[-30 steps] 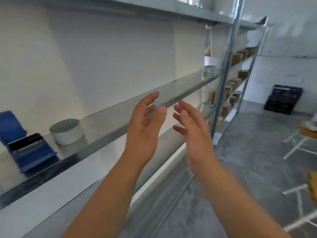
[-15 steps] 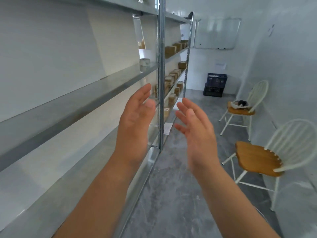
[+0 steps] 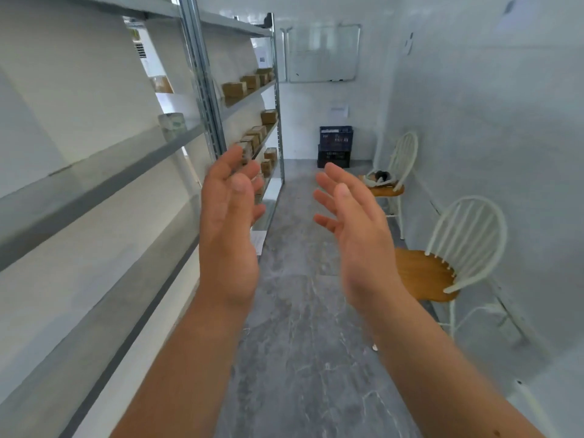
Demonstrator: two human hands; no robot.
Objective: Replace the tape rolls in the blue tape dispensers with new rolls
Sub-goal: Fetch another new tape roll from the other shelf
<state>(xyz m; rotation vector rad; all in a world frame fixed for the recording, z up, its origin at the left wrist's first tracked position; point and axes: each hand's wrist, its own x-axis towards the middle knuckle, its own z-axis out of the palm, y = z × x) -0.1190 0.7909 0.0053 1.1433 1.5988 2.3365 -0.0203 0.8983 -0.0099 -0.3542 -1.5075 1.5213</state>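
My left hand and my right hand are raised side by side in front of me, palms facing each other, fingers spread, holding nothing. No blue tape dispenser is in view. A pale roll-like object stands on the metal shelf at the left; it is too blurred to name for sure.
Metal shelving runs along the left wall, with several cardboard boxes on its far bays. Two white chairs with wooden seats stand at the right wall. Dark crates sit at the far wall under a whiteboard. Grey floor runs down the aisle.
The view has swung right, away from the shelf section with the blue dispenser and white tape roll, which have left the frame. Both hands stay raised and empty, now slightly farther apart.
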